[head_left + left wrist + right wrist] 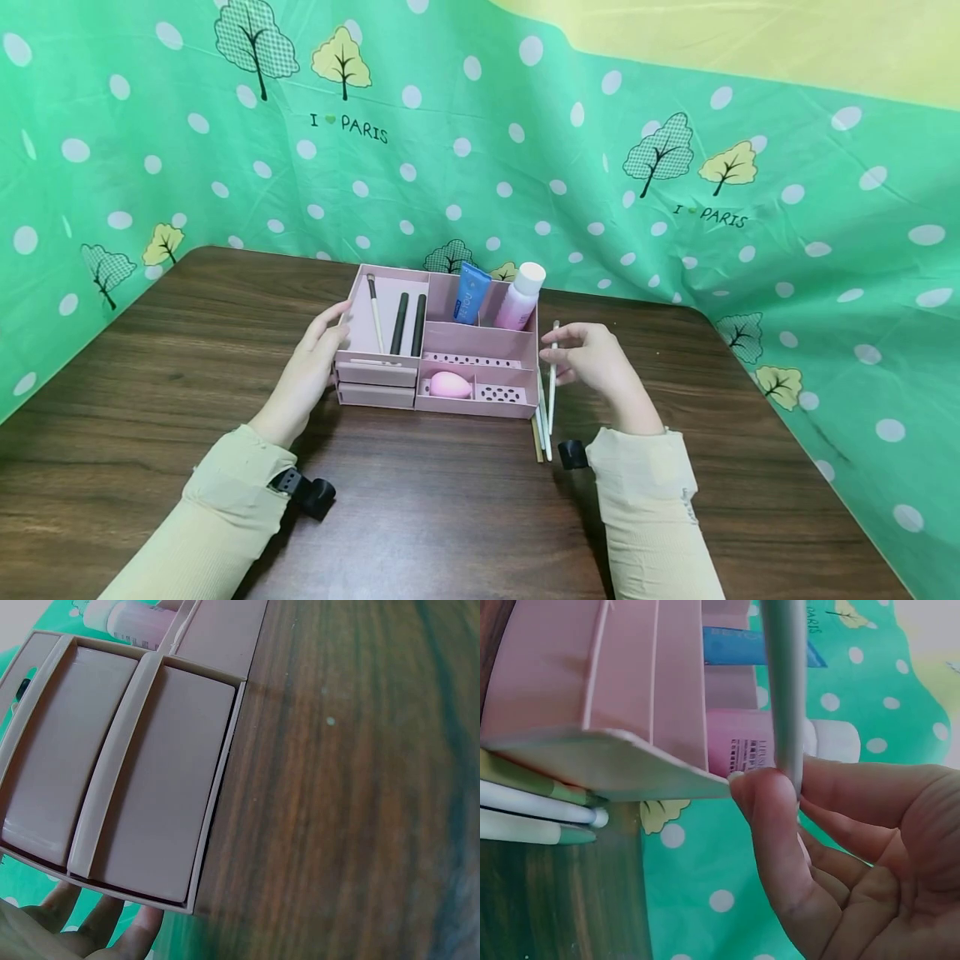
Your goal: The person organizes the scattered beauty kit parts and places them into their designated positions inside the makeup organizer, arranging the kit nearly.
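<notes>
A pink desk organizer [480,342] stands on the table. My left hand [300,379] rests its fingers along the organizer's left side; three fingertips show against that side in the left wrist view. To the right of the organizer, my right hand [592,360] pinches a slender white makeup brush [786,682] upright between thumb and fingers. Below it, against the organizer's right side, lie an olive-gold stick [532,778], a white stick [536,801] and a pale green-tipped stick [525,826]. Their exact kinds cannot be told.
The organizer holds a brush [377,321], two black pen-like sticks [400,323], a blue tube [471,293], a pink bottle with a white cap [517,304] and a pink makeup sponge [450,385]. Two drawers [165,772] form its left front. A green polka-dot cloth [480,167] hangs behind the table.
</notes>
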Available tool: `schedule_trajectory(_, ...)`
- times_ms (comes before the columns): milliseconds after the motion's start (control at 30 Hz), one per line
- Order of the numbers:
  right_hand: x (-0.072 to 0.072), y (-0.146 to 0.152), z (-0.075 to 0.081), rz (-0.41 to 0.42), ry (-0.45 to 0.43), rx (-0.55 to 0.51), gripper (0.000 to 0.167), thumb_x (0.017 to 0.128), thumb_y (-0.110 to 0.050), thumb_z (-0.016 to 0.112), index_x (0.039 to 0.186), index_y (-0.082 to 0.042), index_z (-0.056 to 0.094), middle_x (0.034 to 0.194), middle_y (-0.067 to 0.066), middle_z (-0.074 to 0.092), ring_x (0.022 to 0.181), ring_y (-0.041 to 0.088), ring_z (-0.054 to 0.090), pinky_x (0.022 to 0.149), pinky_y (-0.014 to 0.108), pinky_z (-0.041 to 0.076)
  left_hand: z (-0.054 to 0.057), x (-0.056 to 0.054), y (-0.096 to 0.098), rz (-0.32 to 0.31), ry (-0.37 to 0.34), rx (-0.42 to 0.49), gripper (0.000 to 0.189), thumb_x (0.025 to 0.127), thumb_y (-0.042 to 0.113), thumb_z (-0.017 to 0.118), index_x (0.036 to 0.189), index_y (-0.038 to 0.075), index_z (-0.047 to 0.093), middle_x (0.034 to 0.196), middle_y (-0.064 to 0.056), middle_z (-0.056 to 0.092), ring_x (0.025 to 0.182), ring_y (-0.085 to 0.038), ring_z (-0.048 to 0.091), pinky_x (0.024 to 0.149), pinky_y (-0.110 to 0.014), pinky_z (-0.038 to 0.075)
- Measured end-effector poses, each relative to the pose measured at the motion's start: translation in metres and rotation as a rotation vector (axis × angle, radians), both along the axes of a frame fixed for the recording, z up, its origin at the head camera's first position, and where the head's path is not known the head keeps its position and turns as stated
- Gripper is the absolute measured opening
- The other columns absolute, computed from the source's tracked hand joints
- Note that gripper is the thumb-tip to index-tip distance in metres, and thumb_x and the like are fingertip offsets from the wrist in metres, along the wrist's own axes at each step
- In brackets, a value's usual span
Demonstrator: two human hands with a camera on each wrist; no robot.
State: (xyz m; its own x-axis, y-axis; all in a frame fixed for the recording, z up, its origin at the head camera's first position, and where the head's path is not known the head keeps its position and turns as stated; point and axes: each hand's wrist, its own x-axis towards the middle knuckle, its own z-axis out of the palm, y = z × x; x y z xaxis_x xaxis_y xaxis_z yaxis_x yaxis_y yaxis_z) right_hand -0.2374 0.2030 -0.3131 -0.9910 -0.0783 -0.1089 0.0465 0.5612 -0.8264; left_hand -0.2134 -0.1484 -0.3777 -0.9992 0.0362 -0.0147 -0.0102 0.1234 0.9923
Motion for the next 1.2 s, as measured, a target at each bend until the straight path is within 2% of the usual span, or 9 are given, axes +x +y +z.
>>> schedule_trajectory(100, 0.002, -0.002, 0.004, -0.018, 0.023, -0.022, 0.036, 0.091, 0.0, 0.066, 0.124, 0.012, 0.059, 0.099, 0.016, 0.066, 0.064, 0.01, 0.061, 0.063, 0.028, 0.058, 0.0, 0.0, 0.0, 0.002, 0.002, -0.004, 0.054, 0.105, 0.037, 0.032, 0.157, 0.029, 0.024, 0.161, -0.011, 0.024, 0.126, -0.029, 0.042, 0.088, -0.033, 0.043)
schedule_trajectory(300, 0.005, -0.006, 0.008, 0.003, 0.078, -0.07, 0.039, 0.089, 0.005, 0.065, 0.127, 0.012, 0.057, 0.113, 0.031, 0.064, 0.071, 0.012, 0.068, 0.067, 0.029, 0.059, 0.0, 0.0, 0.0, 0.0, 0.002, 0.001, 0.054, 0.105, 0.038, 0.033, 0.158, 0.029, 0.023, 0.161, -0.01, 0.024, 0.127, -0.029, 0.041, 0.088, -0.033, 0.043)
schedule_trajectory(400, 0.006, -0.008, 0.009, 0.014, 0.094, -0.073, 0.041, 0.089, 0.006, 0.064, 0.129, 0.012, 0.055, 0.118, 0.034, 0.061, 0.073, 0.013, 0.068, 0.066, 0.029, 0.059, 0.0, 0.0, 0.0, 0.0, 0.0, 0.0, 0.054, 0.105, 0.038, 0.033, 0.158, 0.029, 0.023, 0.161, -0.01, 0.023, 0.129, -0.029, 0.04, 0.089, -0.034, 0.042)
schedule_trajectory(600, 0.008, -0.01, 0.011, 0.041, 0.116, -0.061, 0.043, 0.092, 0.007, 0.058, 0.135, 0.01, 0.051, 0.124, 0.034, 0.059, 0.08, 0.017, 0.069, 0.068, 0.029, 0.059, 0.0, 0.001, 0.0, 0.001, -0.001, -0.004, 0.054, 0.105, 0.038, 0.033, 0.157, 0.03, 0.023, 0.162, -0.008, 0.022, 0.132, -0.03, 0.038, 0.092, -0.037, 0.041)
schedule_trajectory(800, 0.008, -0.014, 0.012, 0.043, 0.148, -0.019, 0.043, 0.094, 0.002, 0.06, 0.136, 0.008, 0.053, 0.128, 0.03, 0.06, 0.087, 0.02, 0.069, 0.072, 0.027, 0.058, 0.0, 0.001, 0.0, -0.001, -0.002, -0.004, 0.054, 0.105, 0.038, 0.033, 0.158, 0.03, 0.023, 0.163, -0.009, 0.02, 0.132, -0.03, 0.038, 0.094, -0.038, 0.04)
schedule_trajectory(1067, 0.01, -0.018, 0.011, 0.028, 0.201, -0.011, 0.039, 0.091, -0.003, 0.067, 0.129, 0.003, 0.061, 0.122, 0.026, 0.065, 0.077, 0.006, 0.063, 0.071, 0.029, 0.057, 0.0, 0.0, 0.001, -0.002, -0.006, 0.003, 0.054, 0.105, 0.038, 0.032, 0.158, 0.029, 0.023, 0.161, -0.011, 0.022, 0.125, -0.03, 0.044, 0.088, -0.032, 0.044)
schedule_trajectory(1200, 0.01, -0.02, 0.011, 0.029, 0.218, -0.011, 0.038, 0.09, -0.005, 0.069, 0.127, 0.0, 0.063, 0.122, 0.023, 0.067, 0.075, 0.004, 0.061, 0.07, 0.03, 0.056, 0.0, 0.0, 0.0, -0.002, -0.006, -0.001, 0.054, 0.105, 0.038, 0.032, 0.158, 0.03, 0.023, 0.162, -0.01, 0.021, 0.126, -0.031, 0.043, 0.089, -0.033, 0.043)
